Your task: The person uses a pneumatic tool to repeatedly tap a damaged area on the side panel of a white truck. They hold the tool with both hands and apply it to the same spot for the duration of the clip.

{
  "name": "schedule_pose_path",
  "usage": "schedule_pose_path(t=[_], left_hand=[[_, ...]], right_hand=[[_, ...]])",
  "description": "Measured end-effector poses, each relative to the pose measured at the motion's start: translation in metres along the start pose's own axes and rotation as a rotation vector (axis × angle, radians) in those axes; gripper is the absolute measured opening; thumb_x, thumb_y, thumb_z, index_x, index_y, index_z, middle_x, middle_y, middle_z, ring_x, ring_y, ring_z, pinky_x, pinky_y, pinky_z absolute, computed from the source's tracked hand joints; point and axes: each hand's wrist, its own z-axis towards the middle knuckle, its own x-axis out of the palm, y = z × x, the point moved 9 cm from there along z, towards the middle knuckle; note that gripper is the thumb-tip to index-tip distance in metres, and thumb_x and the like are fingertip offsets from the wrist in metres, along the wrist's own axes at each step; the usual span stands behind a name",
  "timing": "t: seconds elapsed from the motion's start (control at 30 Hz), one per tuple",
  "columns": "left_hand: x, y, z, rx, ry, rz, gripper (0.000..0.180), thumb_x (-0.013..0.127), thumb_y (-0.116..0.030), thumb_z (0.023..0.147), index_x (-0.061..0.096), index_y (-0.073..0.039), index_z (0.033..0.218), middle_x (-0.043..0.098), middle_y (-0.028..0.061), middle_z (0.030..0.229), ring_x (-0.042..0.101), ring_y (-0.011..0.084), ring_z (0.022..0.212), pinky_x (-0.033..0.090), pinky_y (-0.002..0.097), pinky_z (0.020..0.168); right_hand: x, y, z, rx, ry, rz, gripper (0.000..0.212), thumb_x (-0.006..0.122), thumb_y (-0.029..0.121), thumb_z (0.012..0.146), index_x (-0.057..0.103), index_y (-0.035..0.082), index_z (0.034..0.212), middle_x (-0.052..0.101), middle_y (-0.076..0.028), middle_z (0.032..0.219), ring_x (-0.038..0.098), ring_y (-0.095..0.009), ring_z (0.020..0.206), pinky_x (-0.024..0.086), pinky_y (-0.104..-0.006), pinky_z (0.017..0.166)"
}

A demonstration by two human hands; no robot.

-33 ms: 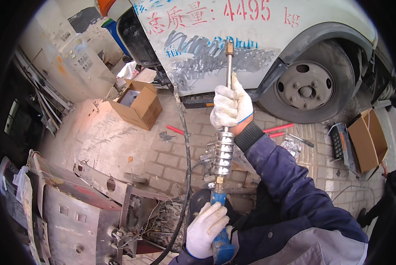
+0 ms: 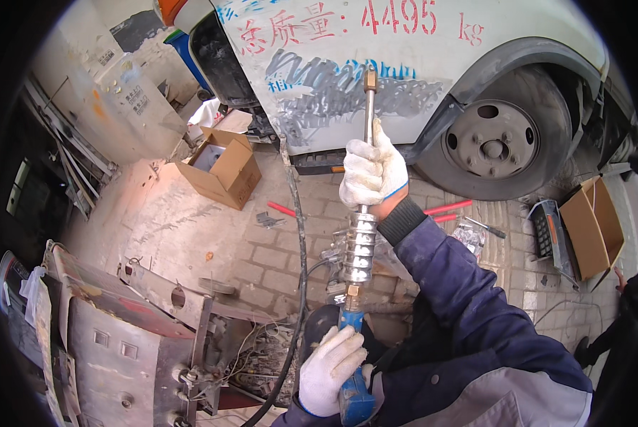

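A long metal tool [image 2: 360, 249] points up and away from me: a blue grip at the bottom, a shiny ribbed cylinder in the middle, then a thin rod with a brass-coloured hex end. White-gloved, my right hand [image 2: 372, 169] is closed around the rod above the ribbed part. My left hand [image 2: 331, 371], also gloved, wraps the blue grip [image 2: 357, 402] from the left side. The hex tip [image 2: 371, 80] shows in front of a white vehicle panel [image 2: 404, 128] with grey scribbled paint; whether they touch I cannot tell.
A vehicle wheel [image 2: 493, 142] stands at right. Cardboard boxes sit at left [image 2: 226, 174] and right [image 2: 595, 228]. A dark hose [image 2: 300, 235] runs down beside the tool. A rusty metal part [image 2: 130, 356] fills the lower left. Another person's dark sleeve [image 2: 621, 313] shows at the right edge.
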Motion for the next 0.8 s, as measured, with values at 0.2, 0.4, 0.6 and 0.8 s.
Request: schedule_pose_path(t=[0.2, 0.4, 0.6, 0.8], left_hand=[[-0.002, 0.001, -0.010, 0.002, -0.131, -0.010, 0.048, 0.092, -0.010, 0.079, 0.069, -0.005, 0.121, 0.074, 0.0180, 0.126, 0.073, 0.0449, 0.124, 0.062, 0.0569, 0.108], [-0.006, 0.005, -0.015, -0.018, -0.164, 0.004, 0.049, 0.093, -0.010, 0.079, 0.068, -0.004, 0.121, 0.074, 0.0190, 0.127, 0.073, 0.0451, 0.125, 0.062, 0.0555, 0.108], [-0.007, 0.006, -0.011, -0.028, -0.159, 0.025, 0.048, 0.092, -0.010, 0.080, 0.068, -0.004, 0.120, 0.073, 0.0189, 0.128, 0.073, 0.0445, 0.125, 0.061, 0.0542, 0.107], [-0.010, 0.008, -0.015, -0.067, -0.227, 0.077, 0.046, 0.094, -0.014, 0.078, 0.065, -0.007, 0.114, 0.068, 0.0161, 0.123, 0.070, 0.0426, 0.121, 0.059, 0.0518, 0.103]], right_hand=[[-0.023, -0.013, 0.000, 0.045, -0.154, -0.103, 0.070, 0.047, 0.077, 0.110, 0.058, 0.014, 0.082, 0.035, 0.007, 0.058, 0.032, -0.010, 0.042, 0.026, -0.0312, 0.038], [-0.031, -0.018, 0.011, 0.034, -0.139, -0.127, 0.071, 0.044, 0.072, 0.113, 0.065, 0.009, 0.088, 0.035, 0.007, 0.060, 0.032, -0.009, 0.043, 0.028, -0.0298, 0.039], [-0.028, -0.016, 0.013, 0.012, -0.158, -0.156, 0.071, 0.043, 0.072, 0.114, 0.065, 0.009, 0.088, 0.034, 0.007, 0.060, 0.032, -0.009, 0.043, 0.028, -0.0298, 0.038], [-0.032, -0.016, 0.013, 0.020, -0.136, -0.160, 0.072, 0.043, 0.072, 0.114, 0.065, 0.008, 0.089, 0.035, 0.007, 0.060, 0.033, -0.009, 0.043, 0.029, -0.0295, 0.038]])
